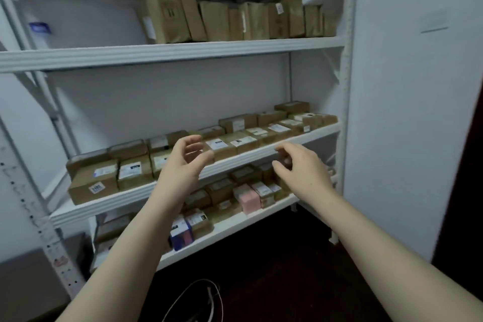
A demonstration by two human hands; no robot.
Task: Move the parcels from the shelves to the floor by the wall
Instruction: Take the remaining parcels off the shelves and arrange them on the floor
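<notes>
Both hands reach toward the brown parcels on the middle shelf. The left hand and right hand have loose, bent fingers and hold nothing.

1. Both arms are bare and stretched forward, rising from the bottom corners and drawing closer together toward the hands.
2. The left forearm slants up and to the right; the right forearm slants up and to the left.
3. The left hand is raised with its palm turned inward, its fingers loosely curled and the thumb reaching out to the right. It holds nothing.
4. The right hand has its back turned up, fingers bent forward and slightly blurred. It holds nothing.
5. The hands are level and apart.
</notes>
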